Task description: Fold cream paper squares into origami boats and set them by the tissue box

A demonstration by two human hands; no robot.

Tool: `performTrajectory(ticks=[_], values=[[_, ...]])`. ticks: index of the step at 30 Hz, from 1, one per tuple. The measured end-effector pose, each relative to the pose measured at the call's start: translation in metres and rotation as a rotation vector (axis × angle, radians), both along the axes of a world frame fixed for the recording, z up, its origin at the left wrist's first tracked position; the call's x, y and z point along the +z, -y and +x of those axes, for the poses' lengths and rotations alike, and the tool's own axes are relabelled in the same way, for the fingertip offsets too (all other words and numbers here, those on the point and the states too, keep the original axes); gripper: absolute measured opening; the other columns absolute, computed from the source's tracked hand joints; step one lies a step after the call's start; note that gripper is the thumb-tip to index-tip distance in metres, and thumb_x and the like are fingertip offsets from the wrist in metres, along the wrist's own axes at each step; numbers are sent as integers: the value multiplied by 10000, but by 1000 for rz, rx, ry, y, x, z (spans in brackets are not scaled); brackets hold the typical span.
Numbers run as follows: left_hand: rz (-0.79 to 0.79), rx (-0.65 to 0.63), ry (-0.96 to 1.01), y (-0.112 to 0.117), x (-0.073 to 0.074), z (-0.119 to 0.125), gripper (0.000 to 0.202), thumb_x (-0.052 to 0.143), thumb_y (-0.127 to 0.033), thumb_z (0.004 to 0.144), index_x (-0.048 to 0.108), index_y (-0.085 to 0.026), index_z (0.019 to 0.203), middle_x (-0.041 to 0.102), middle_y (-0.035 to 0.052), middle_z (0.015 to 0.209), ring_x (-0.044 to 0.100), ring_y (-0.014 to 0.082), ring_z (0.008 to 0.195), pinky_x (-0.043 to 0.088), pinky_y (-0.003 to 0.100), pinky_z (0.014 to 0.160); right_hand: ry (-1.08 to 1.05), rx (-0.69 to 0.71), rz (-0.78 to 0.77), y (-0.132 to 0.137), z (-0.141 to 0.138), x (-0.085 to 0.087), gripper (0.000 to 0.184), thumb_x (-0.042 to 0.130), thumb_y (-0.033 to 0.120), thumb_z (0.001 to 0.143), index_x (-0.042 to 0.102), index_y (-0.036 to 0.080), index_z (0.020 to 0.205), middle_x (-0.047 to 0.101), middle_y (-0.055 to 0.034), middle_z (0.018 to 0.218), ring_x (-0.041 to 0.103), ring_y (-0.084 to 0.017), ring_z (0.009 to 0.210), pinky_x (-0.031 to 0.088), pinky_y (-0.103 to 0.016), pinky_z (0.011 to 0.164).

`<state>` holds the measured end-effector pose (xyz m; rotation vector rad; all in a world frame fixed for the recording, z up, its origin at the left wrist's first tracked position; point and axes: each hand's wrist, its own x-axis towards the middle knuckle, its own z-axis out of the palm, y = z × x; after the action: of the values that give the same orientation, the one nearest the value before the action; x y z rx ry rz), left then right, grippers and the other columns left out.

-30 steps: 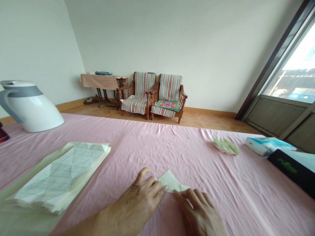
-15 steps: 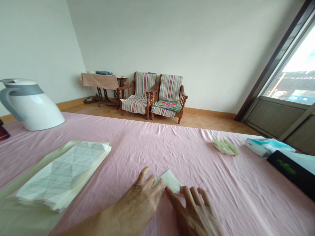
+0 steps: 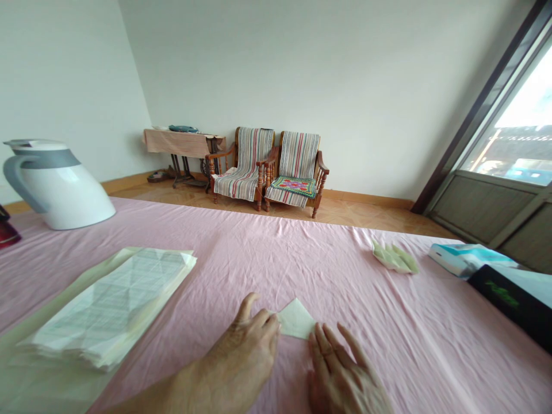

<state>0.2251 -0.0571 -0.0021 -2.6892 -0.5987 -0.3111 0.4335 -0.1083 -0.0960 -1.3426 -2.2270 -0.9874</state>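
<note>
A small piece of folded paper [image 3: 296, 319], pale green-white with a pointed top, lies flat on the pink cloth between my hands. My left hand [image 3: 252, 348] has curled fingers closed at the paper's left edge, covering that side; one finger sticks up apart from the others. At the right corner, my right hand [image 3: 340, 362] lies palm down, fingers stretched out and slightly spread, tips touching or just beside the paper. To the left rests a stack of creased paper sheets [image 3: 107, 305], over a larger pale yellow-green sheet [image 3: 38, 382].
A folded pale green paper shape [image 3: 394, 257] sits at the right, near a blue-and-white packet [image 3: 470, 257] and a black box [image 3: 509, 302]. At the far left stand a white-and-grey jug [image 3: 71, 192] and a dark red object [image 3: 7, 233]. Two chairs [image 3: 254, 164] are beyond the table.
My right hand has drawn back a little from the paper, its fingers straightening. My left hand has shifted slightly left, so more of the folded paper shows.
</note>
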Motion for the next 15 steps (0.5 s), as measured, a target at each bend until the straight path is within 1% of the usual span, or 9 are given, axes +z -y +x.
performTrajectory(ticks=[3, 6, 9, 11, 13, 15], values=[[3, 17, 10, 0, -2, -4, 258, 453, -15, 850, 683, -128, 880, 677, 86, 882, 592, 239, 907, 269, 495, 1047, 64, -45, -32, 3, 6, 0, 290, 525, 216, 831, 686, 104, 1044, 720, -152, 1018, 686, -251, 926, 463, -387, 865], [-44, 18, 47, -1, 0, -9, 265, 457, -14, 849, 672, -148, 929, 673, 78, 897, 581, 236, 941, 267, 482, 1054, 82, -109, -86, 5, 9, -5, 288, 537, 198, 821, 693, 118, 1050, 718, -154, 1024, 680, -267, 948, 480, -403, 863], [-88, -9, 64, -1, 5, -15, 241, 480, -28, 847, 669, -159, 918, 664, 72, 923, 570, 233, 947, 263, 478, 1050, 99, -123, -129, 7, 12, -10, 299, 546, 202, 807, 694, 110, 1051, 713, -170, 1029, 682, -277, 944, 496, -412, 849], [-105, -6, 73, -2, 8, -16, 238, 475, -23, 847, 666, -160, 887, 657, 65, 914, 565, 227, 928, 269, 475, 1038, 116, -130, -132, 8, 14, -11, 301, 546, 205, 798, 697, 106, 1039, 715, -177, 1015, 686, -278, 928, 506, -413, 834], [-152, 18, 61, -4, 9, -16, 250, 464, -7, 847, 660, -162, 867, 650, 55, 901, 559, 216, 902, 292, 459, 1015, 136, -152, -132, 9, 16, -9, 291, 537, 195, 791, 704, 111, 1014, 720, -176, 991, 691, -277, 909, 513, -413, 821], [-229, 56, 55, -8, 7, -15, 271, 453, 22, 837, 650, -164, 828, 642, 42, 873, 552, 200, 866, 322, 432, 978, 147, -165, -141, 12, 16, -2, 270, 517, 168, 783, 712, 130, 966, 728, -163, 955, 698, -272, 871, 517, -414, 793]])
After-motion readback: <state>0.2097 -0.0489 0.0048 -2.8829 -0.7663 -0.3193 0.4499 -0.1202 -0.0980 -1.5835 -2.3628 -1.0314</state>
